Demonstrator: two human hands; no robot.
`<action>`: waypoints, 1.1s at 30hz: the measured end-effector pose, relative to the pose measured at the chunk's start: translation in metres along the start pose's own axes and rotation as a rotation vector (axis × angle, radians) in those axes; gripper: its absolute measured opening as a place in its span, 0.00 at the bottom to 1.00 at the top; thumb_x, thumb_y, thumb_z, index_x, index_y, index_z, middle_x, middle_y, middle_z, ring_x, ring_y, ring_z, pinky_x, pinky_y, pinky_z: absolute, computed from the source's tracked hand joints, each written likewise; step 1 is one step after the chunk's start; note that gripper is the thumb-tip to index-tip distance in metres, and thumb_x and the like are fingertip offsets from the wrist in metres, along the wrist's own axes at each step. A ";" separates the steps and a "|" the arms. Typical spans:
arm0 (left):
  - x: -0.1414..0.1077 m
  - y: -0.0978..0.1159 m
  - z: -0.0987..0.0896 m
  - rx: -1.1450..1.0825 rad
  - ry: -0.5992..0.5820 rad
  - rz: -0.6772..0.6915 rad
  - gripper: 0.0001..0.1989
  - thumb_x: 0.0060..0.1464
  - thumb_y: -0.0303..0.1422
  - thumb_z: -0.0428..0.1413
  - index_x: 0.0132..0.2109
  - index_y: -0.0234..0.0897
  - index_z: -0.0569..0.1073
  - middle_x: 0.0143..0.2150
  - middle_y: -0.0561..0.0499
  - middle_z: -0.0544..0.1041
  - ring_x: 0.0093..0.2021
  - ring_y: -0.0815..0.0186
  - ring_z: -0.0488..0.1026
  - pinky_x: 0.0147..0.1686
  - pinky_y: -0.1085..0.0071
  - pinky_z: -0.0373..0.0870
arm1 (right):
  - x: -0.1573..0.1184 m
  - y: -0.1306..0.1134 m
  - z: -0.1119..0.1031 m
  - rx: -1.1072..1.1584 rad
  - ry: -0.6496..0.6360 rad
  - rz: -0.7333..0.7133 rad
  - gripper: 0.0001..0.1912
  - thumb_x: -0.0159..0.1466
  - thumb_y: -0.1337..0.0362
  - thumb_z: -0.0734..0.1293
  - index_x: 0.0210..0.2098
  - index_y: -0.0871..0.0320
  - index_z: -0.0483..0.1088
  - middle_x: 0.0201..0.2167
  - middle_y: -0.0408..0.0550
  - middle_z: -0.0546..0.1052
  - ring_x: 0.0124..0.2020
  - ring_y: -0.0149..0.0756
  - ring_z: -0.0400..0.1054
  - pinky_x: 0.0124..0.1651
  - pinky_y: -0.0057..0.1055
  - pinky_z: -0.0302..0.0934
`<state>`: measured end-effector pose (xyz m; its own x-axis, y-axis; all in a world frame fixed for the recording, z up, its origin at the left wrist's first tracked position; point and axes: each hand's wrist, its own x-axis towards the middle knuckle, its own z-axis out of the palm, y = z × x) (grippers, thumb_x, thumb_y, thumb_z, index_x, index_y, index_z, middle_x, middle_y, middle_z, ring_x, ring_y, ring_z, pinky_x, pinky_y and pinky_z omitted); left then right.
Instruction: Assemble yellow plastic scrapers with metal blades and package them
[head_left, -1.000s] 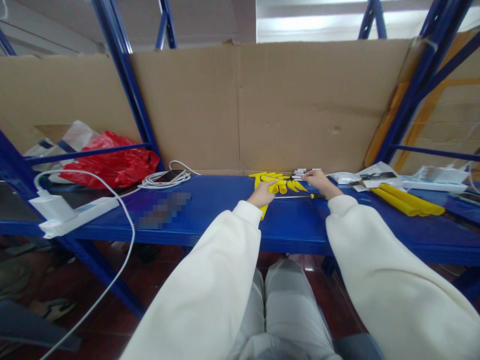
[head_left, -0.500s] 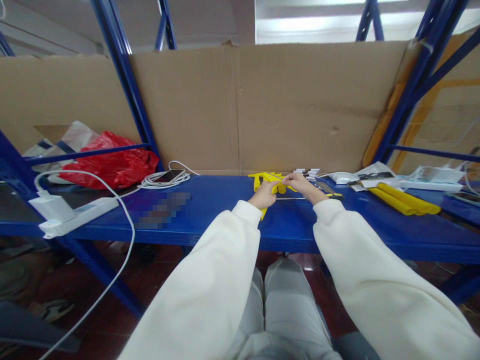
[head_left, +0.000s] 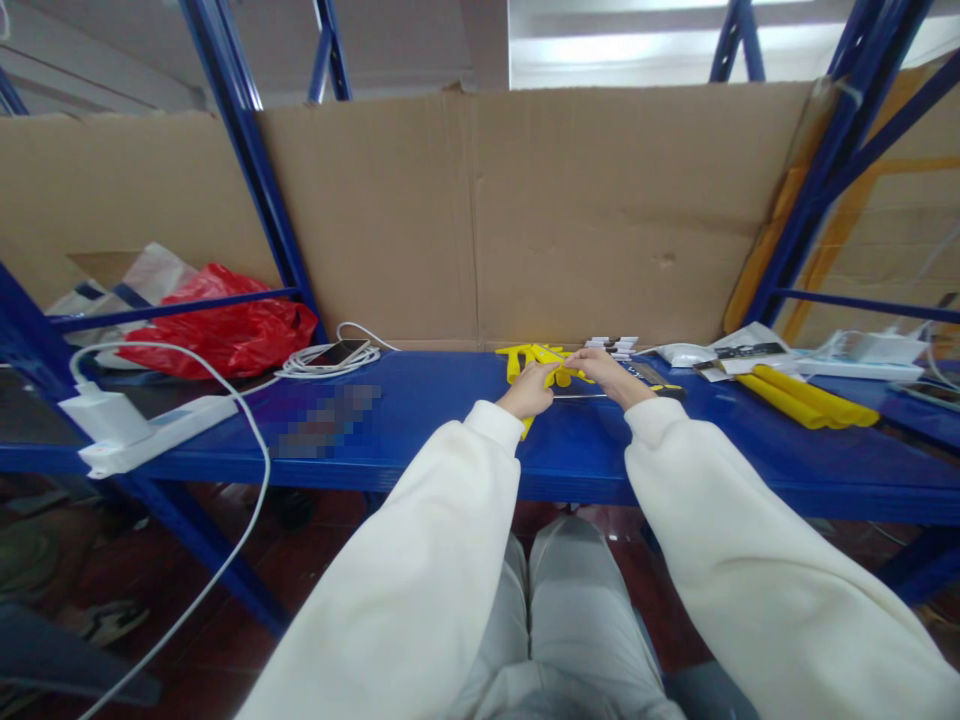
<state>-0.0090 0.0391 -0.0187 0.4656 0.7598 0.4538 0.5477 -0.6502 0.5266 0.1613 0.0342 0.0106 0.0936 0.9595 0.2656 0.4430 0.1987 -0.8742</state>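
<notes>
Yellow plastic pieces (head_left: pixel 514 366) with several arms lie on the blue table in front of me. My left hand (head_left: pixel 531 391) is closed on one yellow plastic piece (head_left: pixel 527 426), whose end sticks out below the fingers. Right beside it, my right hand (head_left: pixel 600 372) has its fingertips pinched together at the same piece; whatever is between them is too small to make out. Under my right wrist lies a screwdriver (head_left: pixel 670 391) with a yellow-and-black handle, its shaft pointing left.
Rolled yellow sheets (head_left: pixel 806 398) and white packets (head_left: pixel 750 350) lie on the right. At left are a white power strip (head_left: pixel 161 435), a coiled cable (head_left: pixel 322 358) and a red plastic bag (head_left: pixel 225 325). A cardboard wall (head_left: pixel 480 220) closes the back, between blue posts.
My right hand's fingers have shifted slightly and lie flatter near the yellow piece. My left hand stays almost where it was.
</notes>
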 end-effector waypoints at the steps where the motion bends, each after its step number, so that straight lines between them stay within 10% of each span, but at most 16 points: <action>1: 0.000 0.000 0.000 0.008 -0.002 -0.005 0.34 0.49 0.19 0.55 0.65 0.35 0.74 0.63 0.39 0.76 0.67 0.51 0.68 0.73 0.52 0.56 | -0.001 0.000 0.000 0.001 0.005 0.000 0.12 0.49 0.57 0.75 0.23 0.57 0.72 0.22 0.44 0.72 0.31 0.36 0.66 0.40 0.33 0.61; 17: 0.001 -0.001 0.000 0.012 0.000 0.017 0.34 0.50 0.18 0.55 0.65 0.36 0.75 0.64 0.41 0.76 0.68 0.53 0.68 0.72 0.53 0.58 | -0.002 0.003 0.004 0.088 0.078 0.113 0.09 0.52 0.65 0.73 0.30 0.56 0.69 0.34 0.46 0.78 0.39 0.37 0.69 0.39 0.30 0.60; 33: -0.005 0.013 -0.010 -0.099 0.070 -0.094 0.33 0.50 0.17 0.56 0.64 0.33 0.76 0.66 0.41 0.76 0.67 0.55 0.71 0.71 0.59 0.61 | -0.004 0.009 0.001 0.093 -0.025 0.096 0.16 0.57 0.50 0.73 0.31 0.57 0.72 0.38 0.50 0.80 0.46 0.40 0.71 0.43 0.31 0.60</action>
<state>-0.0114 0.0269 -0.0066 0.3644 0.8174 0.4461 0.5135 -0.5760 0.6360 0.1645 0.0320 0.0011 0.1086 0.9794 0.1700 0.3486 0.1227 -0.9292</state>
